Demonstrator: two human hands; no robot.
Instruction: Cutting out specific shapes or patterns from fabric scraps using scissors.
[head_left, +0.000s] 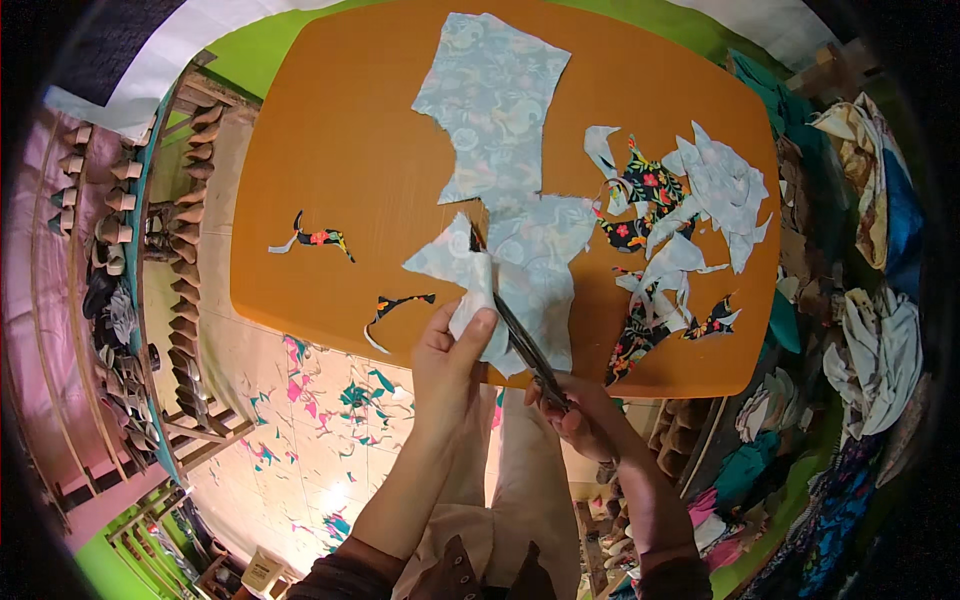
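Observation:
My left hand (447, 350) is closed on the pale blue-grey fabric (540, 245), thumb on top, holding a folded edge up off the orange table. Its pale face shows a faint print. Dark scissors (522, 335) are gripped by my right hand (580, 412) at the handles, near the table's front edge. Their blades point away from me and lie at the fabric beside my left hand; the tips are partly hidden by the fold. Farther back, a wide pale section of fabric (495, 95) lies flat; whether it is still joined to the nearer part I cannot tell.
Pale and black floral scraps (725, 185) are heaped on the table's right side. A small floral scrap (320, 238) lies at left, and a thin strip (395, 305) near my left hand. Shoe lasts (185, 265) line a rack at left. Crumpled cloth (875, 350) hangs at right.

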